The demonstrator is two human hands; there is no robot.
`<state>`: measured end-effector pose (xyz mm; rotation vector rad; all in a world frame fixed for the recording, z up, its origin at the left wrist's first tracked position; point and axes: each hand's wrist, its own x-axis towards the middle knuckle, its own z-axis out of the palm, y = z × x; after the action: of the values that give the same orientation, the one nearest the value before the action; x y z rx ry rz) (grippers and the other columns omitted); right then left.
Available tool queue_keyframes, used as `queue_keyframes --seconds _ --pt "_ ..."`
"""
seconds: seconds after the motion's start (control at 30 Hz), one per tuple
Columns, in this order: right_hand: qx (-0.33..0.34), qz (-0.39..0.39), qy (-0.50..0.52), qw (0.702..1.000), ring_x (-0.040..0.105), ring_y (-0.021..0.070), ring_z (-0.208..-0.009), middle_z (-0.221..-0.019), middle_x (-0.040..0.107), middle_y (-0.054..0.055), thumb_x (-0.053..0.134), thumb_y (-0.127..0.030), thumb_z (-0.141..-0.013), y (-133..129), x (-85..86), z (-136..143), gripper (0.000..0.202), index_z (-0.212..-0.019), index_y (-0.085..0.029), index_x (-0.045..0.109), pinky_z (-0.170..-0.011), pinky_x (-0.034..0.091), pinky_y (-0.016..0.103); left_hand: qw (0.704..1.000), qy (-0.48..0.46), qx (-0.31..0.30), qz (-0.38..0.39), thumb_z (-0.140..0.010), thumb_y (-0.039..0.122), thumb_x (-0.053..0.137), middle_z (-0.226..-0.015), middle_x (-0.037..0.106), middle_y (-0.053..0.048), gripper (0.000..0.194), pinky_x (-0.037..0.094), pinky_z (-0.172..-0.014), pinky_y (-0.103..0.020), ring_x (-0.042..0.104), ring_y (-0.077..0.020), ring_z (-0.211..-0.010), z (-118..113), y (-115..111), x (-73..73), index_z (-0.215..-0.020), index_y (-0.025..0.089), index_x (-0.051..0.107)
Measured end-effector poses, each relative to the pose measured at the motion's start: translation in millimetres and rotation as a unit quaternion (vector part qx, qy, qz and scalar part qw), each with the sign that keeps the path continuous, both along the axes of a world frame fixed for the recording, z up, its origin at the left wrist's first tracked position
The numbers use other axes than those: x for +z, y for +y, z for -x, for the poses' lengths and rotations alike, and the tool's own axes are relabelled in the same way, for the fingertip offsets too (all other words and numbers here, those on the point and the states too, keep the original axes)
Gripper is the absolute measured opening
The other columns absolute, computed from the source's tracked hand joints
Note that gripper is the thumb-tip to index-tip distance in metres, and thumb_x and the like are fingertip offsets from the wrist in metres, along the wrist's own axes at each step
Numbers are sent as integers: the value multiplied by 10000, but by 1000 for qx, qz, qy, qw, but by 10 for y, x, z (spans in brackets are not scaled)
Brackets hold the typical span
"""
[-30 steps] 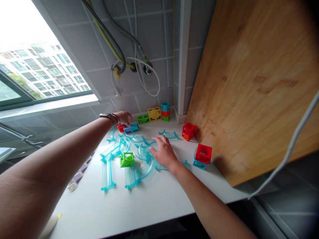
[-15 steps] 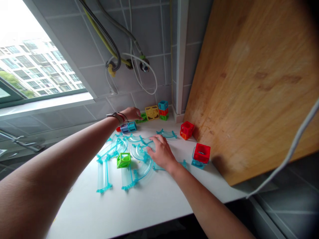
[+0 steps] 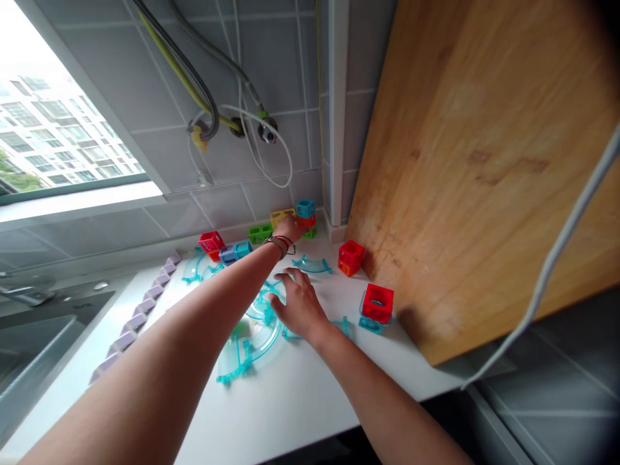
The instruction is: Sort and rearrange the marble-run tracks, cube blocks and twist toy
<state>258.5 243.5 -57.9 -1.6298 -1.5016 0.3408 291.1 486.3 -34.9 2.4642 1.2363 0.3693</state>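
- Have left hand at the back by the yellow block, beside the three-high tower; cannot tell if gripping.
- Have right hand apart from it, with fingers spread, over teal track pieces; see nothing held.
- Done, by the look of it: stacked blue-red-green tower near the wall corner, red-over-orange stack at back left, red-orange stack by the wooden panel, red-over-blue stack further forward.
- Not stacked: green block low by the wall, blue pair side by side.
- Lying loose: teal track pieces, flat on the bench. See no piece resting on a stack.
- Would call it partway. Cannot see under left forearm.
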Motion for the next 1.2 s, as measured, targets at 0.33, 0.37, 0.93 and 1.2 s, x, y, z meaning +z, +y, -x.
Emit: queue_keyframes --seconds 0.33,0.37,0.93,1.2 --pt "5 12 -16 1000 515 300 -1334 -1389 570 161 637 -253 -926 -19 39 36 415 -1333 -176 618 -1126 462 472 999 -36 39 15 -852 555 702 -1141 761 -195 508 501 -834 -347 714 -311 -1084 -173 -62 -78 -1145 142 742" --pt "6 13 -17 1000 512 301 -1338 -1392 568 164 635 -255 -928 -20 39 36 421 -1341 -173 615 -1127 460 473 999 -35 38 13 -843 560 706 -1143 760 -200 515 503 -835 -350 712 -321 -1088 -179 -57 -67 -1137 139 745" --pt "-137 -176 224 949 611 289 -1201 -1424 526 190 717 -477 -878 68 52 -96 722 -1450 -201 375 -1004 539 470 987 -67 -104 -99 -793 447 765 -1124 752 -54 438 542 -908 -347 717 -266 -1022 1186 -1011 740 -1182 260 690" --pt "34 -160 491 856 727 221 -1003 -1283 629 84 749 -486 -840 59 109 -44 581 -1255 -289 392 -802 630 383 973 -174 -41 -144 -827 352 766 -1149 668 -68 451 586 -892 -421 698 -273 -1012 1658 -1844 580 -1257 388 638"
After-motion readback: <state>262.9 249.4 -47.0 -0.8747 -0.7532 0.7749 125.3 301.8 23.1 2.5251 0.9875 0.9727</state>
